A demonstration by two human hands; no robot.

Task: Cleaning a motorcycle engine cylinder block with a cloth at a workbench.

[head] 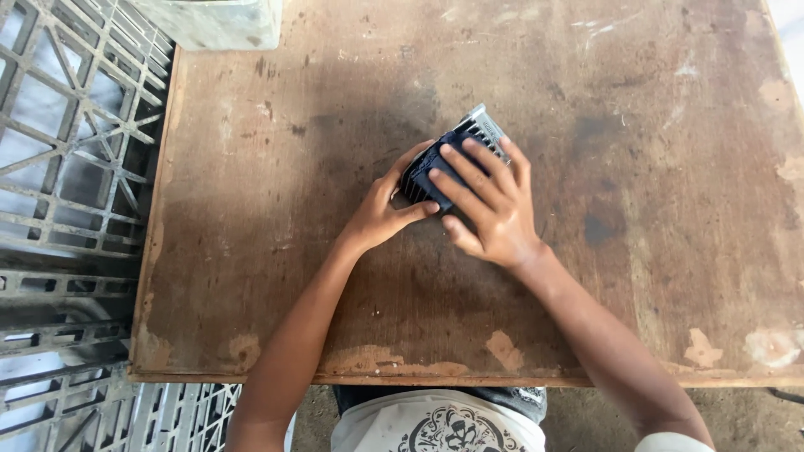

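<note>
Both hands grip a dark finned metal block [456,155] on the worn table [251,251]: left hand [387,209] steadying, right hand [490,209] apparently pressing down.

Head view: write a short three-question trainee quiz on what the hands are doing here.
1. True or false: both hands touch the dark ribbed block.
2. Which hand lies flat over the top of it? A) left hand B) right hand
3. What stands beside the wooden table, on the person's left?

Key:
1. True.
2. B; the left hand grips its near-left edge.
3. Grey plastic lattice crates.
</note>
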